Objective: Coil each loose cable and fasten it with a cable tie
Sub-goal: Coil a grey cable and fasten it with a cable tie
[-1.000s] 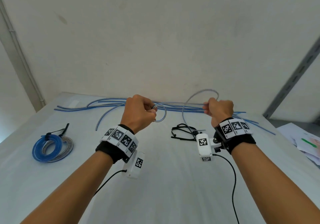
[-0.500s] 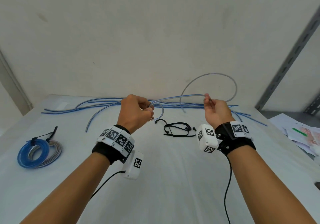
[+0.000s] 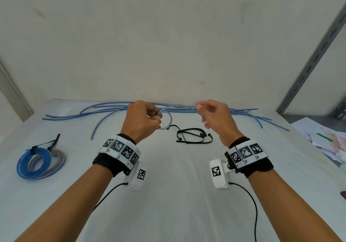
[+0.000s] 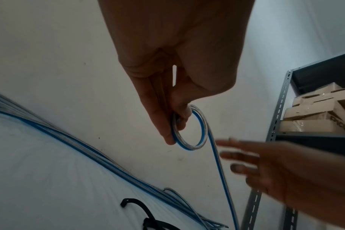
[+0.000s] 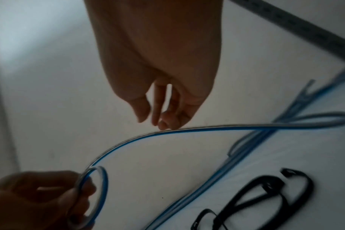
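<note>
While the left hand (image 3: 143, 119) pinches a small coil (image 3: 165, 119) of blue-striped cable above the white surface (image 3: 177, 195), the right hand (image 3: 215, 120) hovers beside it, fingers (image 5: 163, 107) loosely spread, holding nothing; black cable ties (image 3: 192, 136) lie just beyond.

no readable text, cardboard box (image 4: 325, 123) print too blurred

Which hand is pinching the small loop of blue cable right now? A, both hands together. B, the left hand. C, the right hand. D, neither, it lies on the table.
B: the left hand pinches the small loop of blue cable in its fingers, while the right hand hangs open beside the trailing strand, holding nothing.
</note>
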